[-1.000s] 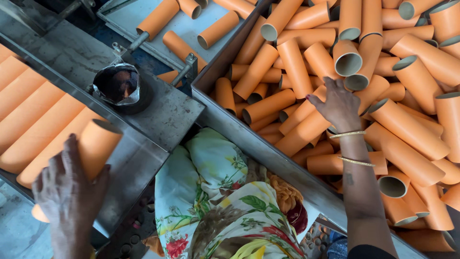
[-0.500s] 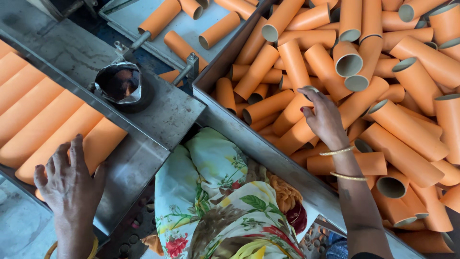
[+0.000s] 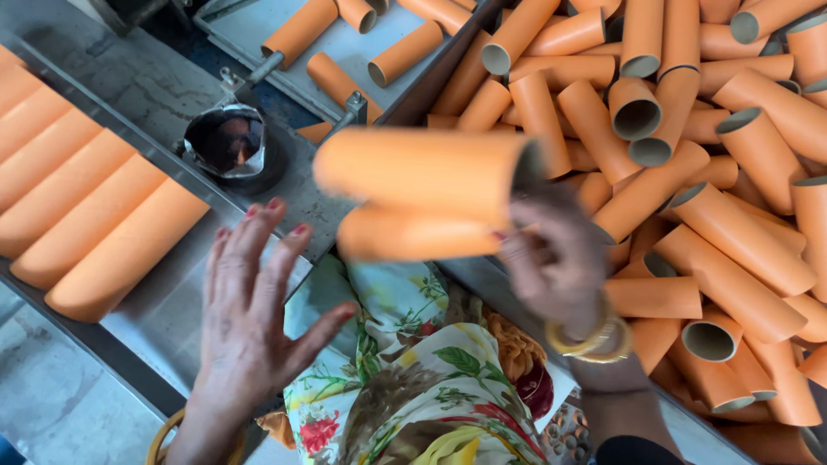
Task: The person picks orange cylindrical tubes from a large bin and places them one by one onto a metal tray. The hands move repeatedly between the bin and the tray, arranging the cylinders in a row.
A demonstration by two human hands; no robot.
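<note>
Lifting two orange tubes out of the heaped bin on the right, the right hand now pinches them by their ends and carries them leftward over the flowered cloth; half a second ago it was still reaching into the pile. The left hand, fingers spread and holding nothing, has risen off the metal table beside the row of laid tubes, just right of the nearest one.
</note>
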